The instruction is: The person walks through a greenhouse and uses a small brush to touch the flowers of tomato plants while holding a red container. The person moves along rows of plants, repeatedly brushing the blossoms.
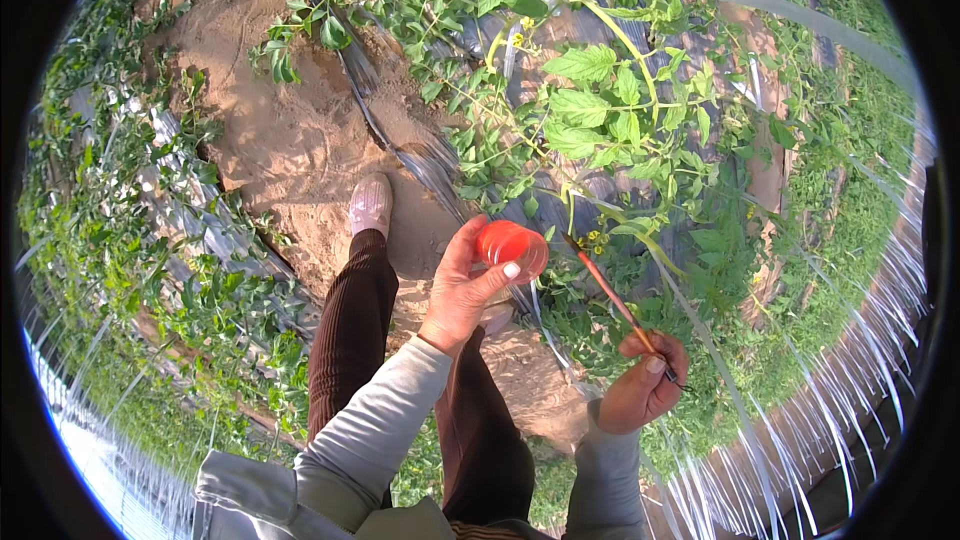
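Note:
In my left hand (465, 285) is a small clear plastic cup with red contents (512, 249), tilted with its rim to the right. Between the fingers and thumb of my right hand (646, 384) is a slender reddish-brown brush (611, 296), its dark tip pointing up and left. That tip is close to a cluster of small yellow flowers (594, 240) on a tomato plant; whether they touch I cannot tell. Broad green tomato leaves (585, 101) spread above both hands. Further up the plant, more yellow flowers (523, 31) show.
Sandy soil (277, 142) forms a path between planted rows covered with plastic mulch film (420, 165). Leafy plants (225, 292) line the left side. A pale support string (705, 322) runs past my right hand, and many white strings (772, 465) hang at the lower right.

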`<state>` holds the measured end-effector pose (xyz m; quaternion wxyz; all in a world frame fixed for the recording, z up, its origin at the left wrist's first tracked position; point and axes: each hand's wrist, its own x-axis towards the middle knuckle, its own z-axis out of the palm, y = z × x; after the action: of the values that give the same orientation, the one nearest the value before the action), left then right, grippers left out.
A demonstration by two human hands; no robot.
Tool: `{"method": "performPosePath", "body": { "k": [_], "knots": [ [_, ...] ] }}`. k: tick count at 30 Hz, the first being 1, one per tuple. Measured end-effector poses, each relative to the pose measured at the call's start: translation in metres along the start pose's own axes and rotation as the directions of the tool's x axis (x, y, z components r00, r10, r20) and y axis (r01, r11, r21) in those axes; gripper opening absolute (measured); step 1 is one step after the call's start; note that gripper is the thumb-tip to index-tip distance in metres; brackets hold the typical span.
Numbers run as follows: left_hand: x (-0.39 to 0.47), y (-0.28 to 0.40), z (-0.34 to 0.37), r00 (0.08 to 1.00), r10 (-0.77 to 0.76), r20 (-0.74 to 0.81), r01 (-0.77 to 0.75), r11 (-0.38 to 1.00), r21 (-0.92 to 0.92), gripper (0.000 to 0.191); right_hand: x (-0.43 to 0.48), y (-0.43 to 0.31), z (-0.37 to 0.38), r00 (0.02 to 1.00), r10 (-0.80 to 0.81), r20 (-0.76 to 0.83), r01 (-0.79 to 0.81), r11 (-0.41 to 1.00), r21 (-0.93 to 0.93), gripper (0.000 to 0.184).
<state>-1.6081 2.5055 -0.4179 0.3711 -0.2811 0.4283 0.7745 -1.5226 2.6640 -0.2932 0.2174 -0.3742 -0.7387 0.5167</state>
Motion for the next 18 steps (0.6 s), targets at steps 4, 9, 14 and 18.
{"method": "performPosePath", "body": {
  "k": [4,9,14,18],
  "knots": [
    [0.009,0.028,0.005,0.999,0.047,-0.005,-0.047,0.999,-0.025,0.088,0.024,-0.029,0.030,0.959,-0.164,0.231,0.184,0.981,-0.065,0.029],
    [0.017,0.038,0.003,0.995,0.097,-0.007,-0.097,0.994,-0.056,0.089,0.052,-0.030,0.079,0.787,-0.094,0.610,0.337,0.893,-0.297,0.014],
    [0.025,0.042,-0.004,0.990,0.113,-0.086,-0.122,0.986,-0.117,0.085,0.054,-0.043,0.092,0.816,-0.109,0.567,0.304,0.916,-0.261,0.017],
    [0.029,0.048,-0.006,0.979,0.132,-0.156,-0.148,0.984,-0.096,0.082,0.056,-0.051,0.093,0.896,-0.086,0.435,0.208,0.948,-0.240,0.016]
  ]
}}
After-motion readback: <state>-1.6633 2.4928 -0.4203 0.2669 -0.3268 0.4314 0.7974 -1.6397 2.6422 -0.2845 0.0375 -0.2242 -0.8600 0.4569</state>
